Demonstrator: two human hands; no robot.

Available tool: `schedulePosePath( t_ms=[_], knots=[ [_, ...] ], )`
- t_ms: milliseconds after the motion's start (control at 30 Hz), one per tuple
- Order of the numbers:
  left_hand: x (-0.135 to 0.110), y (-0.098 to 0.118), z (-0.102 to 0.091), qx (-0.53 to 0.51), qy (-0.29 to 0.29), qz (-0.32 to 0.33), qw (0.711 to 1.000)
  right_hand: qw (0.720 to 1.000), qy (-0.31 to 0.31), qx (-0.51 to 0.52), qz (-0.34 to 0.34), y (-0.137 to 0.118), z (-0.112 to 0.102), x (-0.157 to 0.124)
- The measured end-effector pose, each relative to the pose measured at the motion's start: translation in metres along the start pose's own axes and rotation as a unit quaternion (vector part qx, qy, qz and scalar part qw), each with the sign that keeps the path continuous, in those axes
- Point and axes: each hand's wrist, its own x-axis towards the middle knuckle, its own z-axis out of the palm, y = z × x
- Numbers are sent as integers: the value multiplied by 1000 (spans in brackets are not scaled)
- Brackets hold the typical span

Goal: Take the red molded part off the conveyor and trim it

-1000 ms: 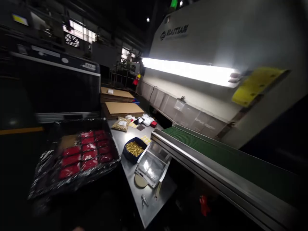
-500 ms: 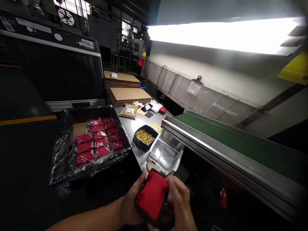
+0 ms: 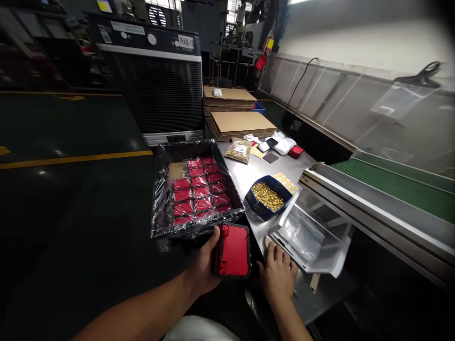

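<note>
My left hand [image 3: 204, 267] grips a red and black rectangular case [image 3: 232, 250] by its left edge, held upright in front of me. My right hand [image 3: 279, 272] rests on the near edge of the steel table [image 3: 249, 176], fingers touching a stack of clear plastic bags [image 3: 305, 234]. Just beyond the case stands a black crate lined with plastic film [image 3: 192, 189], filled with rows of red cases. A blue tray of small brass parts [image 3: 267, 196] sits on the table right of the crate.
A green conveyor belt [image 3: 391, 182] runs along the right. Flat cardboard stacks [image 3: 238, 122], a bag of brass parts [image 3: 239, 149] and small items lie at the table's far end. A large black fan unit [image 3: 156, 80] stands behind. A yellow line [image 3: 71, 159] marks the dark floor.
The view has tilted down and left. My right hand let go of the red case and went to the plastic bags; my left hand still holds the case, now turned upright.
</note>
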Motion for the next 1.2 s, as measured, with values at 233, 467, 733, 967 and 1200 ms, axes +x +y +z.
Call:
schedulePosePath(
  t_ms=[233,467,733,967,1200],
  knots=[
    [-3,9,-13,-29,-155,5,987,998,-15,31,-47,22,5,6],
    [-4,10,0,2,-140,-29,990,995,-55,62,-46,26,-7,12],
    [-11,5,8,-25,-148,-6,989,974,-71,210,38,15,-20,9],
    [-17,0,11,-24,-108,-9,994,727,26,640,248,16,-113,-19],
    [-21,-5,21,9,-98,-27,995,750,127,629,158,5,-156,-48]
  ],
)
